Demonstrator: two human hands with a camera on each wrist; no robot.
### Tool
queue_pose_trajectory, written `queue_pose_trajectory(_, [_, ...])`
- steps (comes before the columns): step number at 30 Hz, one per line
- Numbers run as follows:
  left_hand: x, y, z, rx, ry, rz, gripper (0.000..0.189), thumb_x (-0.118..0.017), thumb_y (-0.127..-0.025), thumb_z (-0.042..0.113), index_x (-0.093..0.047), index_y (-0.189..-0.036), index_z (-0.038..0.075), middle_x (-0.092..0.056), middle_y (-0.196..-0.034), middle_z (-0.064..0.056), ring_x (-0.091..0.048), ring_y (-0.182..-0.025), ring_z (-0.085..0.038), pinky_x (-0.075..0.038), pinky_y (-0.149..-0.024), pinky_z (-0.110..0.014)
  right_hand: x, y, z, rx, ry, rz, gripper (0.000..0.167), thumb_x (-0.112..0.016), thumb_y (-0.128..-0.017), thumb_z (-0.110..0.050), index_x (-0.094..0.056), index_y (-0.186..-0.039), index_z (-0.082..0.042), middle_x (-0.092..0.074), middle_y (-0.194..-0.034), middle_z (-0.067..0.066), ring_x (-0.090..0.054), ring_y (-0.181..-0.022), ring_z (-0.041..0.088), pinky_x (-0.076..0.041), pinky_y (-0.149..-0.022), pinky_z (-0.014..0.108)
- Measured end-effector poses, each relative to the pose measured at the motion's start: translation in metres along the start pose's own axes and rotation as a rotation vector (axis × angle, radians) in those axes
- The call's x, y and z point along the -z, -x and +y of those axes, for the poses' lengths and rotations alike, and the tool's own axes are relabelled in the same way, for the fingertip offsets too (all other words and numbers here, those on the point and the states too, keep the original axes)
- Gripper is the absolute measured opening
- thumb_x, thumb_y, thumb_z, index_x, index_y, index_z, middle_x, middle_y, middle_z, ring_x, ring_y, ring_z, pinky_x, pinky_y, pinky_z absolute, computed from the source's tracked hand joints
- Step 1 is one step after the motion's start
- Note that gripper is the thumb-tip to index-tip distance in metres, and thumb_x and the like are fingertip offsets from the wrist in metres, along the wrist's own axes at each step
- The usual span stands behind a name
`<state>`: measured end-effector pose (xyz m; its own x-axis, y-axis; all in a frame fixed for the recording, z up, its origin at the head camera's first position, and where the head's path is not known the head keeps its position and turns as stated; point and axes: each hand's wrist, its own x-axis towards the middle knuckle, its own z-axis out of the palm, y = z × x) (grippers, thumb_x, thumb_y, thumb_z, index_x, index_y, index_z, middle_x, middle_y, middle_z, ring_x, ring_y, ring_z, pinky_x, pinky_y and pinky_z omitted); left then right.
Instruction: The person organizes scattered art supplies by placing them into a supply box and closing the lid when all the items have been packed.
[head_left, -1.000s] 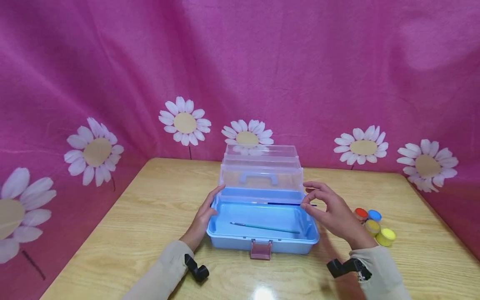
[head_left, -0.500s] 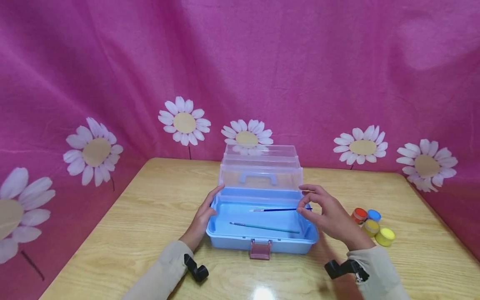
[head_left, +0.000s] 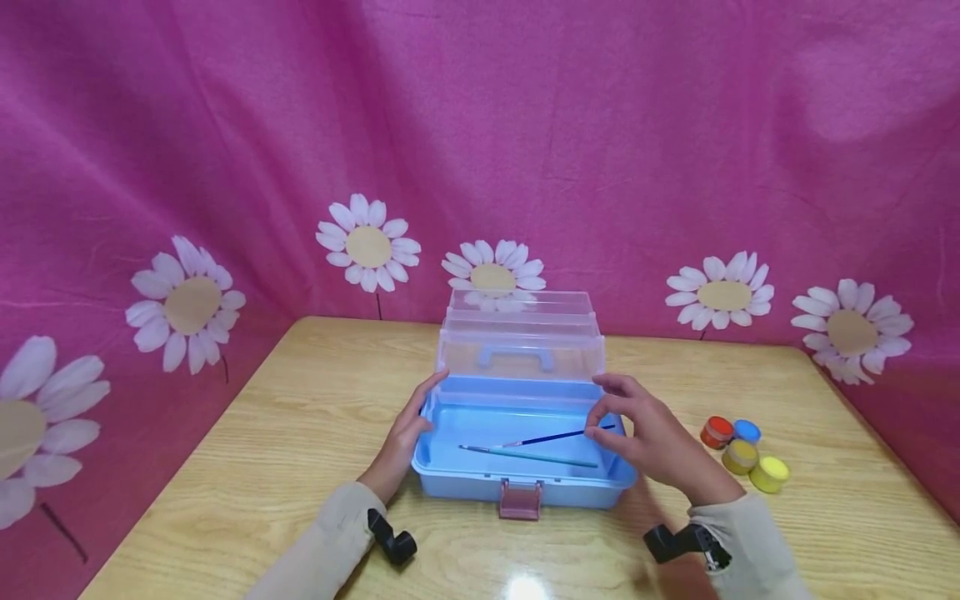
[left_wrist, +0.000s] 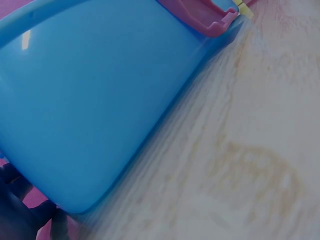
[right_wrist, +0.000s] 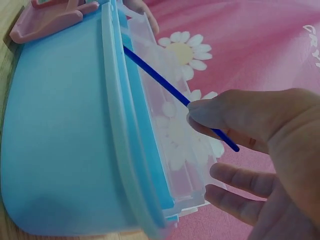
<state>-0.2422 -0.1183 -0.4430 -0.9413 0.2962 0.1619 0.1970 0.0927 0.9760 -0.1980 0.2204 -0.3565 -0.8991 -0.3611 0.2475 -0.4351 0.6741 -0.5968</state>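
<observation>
A light blue plastic box (head_left: 457, 486) stands on the table with its clear lid (head_left: 517, 325) raised at the back. My left hand (head_left: 401, 442) holds the box's left side, thumb at the rim. Between thumb and index finger, my right hand (head_left: 645, 433) pinches a dark blue paintbrush (head_left: 551, 437) near its handle end. The brush slants over the box, bristles toward the lower left; the right wrist view shows its handle (right_wrist: 157, 77) passing above the rim. Inside the box lies a teal paintbrush (head_left: 543, 457), and the blue brush's tip overlaps it in the head view.
To the right of the box stand small paint pots: a red one (head_left: 717, 431), a blue one (head_left: 747, 431), a mustard one (head_left: 741, 457) and a yellow one (head_left: 770, 474). A pink latch (head_left: 520, 502) hangs at the box's front. Behind the table is a magenta flowered cloth (head_left: 600, 167).
The right hand has moved the blue paintbrush left and toward the front, lowering its bristle end to the teal brush. The brush now slants more. The left hand stays at the box.
</observation>
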Motion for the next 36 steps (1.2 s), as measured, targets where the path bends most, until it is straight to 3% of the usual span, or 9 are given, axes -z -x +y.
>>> queue_pose_trajectory(13, [0.000,0.000,0.000,0.008,0.000,0.002,0.068,-0.033,-0.090,0.008,-0.031,-0.145,0.048,-0.016,-0.154,0.026,-0.011,-0.145,-0.012,-0.008,-0.114,-0.059,-0.002,0.001,-0.006,-0.041,0.052,-0.064,0.014,-0.074,-0.083,-0.020,-0.067,-0.082,-0.031,-0.036,-0.146,0.016,-0.033,-0.132,0.046,-0.042,-0.090,0.066])
queue_pose_trajectory(22, [-0.001,0.002,0.002,0.039,-0.003,0.012,0.067,-0.033,-0.090,0.010,-0.031,-0.144,0.051,-0.016,-0.154,0.025,-0.012,-0.145,-0.014,-0.008,-0.113,-0.061,-0.007,0.002,-0.012,-0.008,0.141,-0.053,0.019,-0.078,-0.079,-0.018,-0.067,-0.078,-0.035,-0.038,-0.146,0.016,-0.033,-0.132,0.042,-0.023,-0.098,0.074])
queue_pose_trajectory(27, [-0.001,0.002,0.001,0.034,-0.007,0.014,0.067,-0.033,-0.090,0.011,-0.031,-0.143,0.052,-0.017,-0.154,0.025,-0.012,-0.145,-0.014,-0.008,-0.113,-0.061,-0.011,0.002,-0.014,0.003,0.175,-0.039,0.021,-0.079,-0.077,-0.018,-0.067,-0.076,-0.035,-0.039,-0.145,0.017,-0.030,-0.134,0.040,-0.019,-0.099,0.071])
queue_pose_trajectory(36, [-0.001,0.001,0.001,0.031,-0.010,0.011,0.067,-0.033,-0.090,0.011,-0.031,-0.143,0.052,-0.016,-0.154,0.025,-0.011,-0.146,-0.013,-0.008,-0.113,-0.061,-0.018,0.003,-0.019,0.023,0.269,-0.022,0.025,-0.081,-0.074,-0.014,-0.068,-0.070,-0.035,-0.043,-0.143,0.018,-0.029,-0.135,0.039,-0.012,-0.099,0.075])
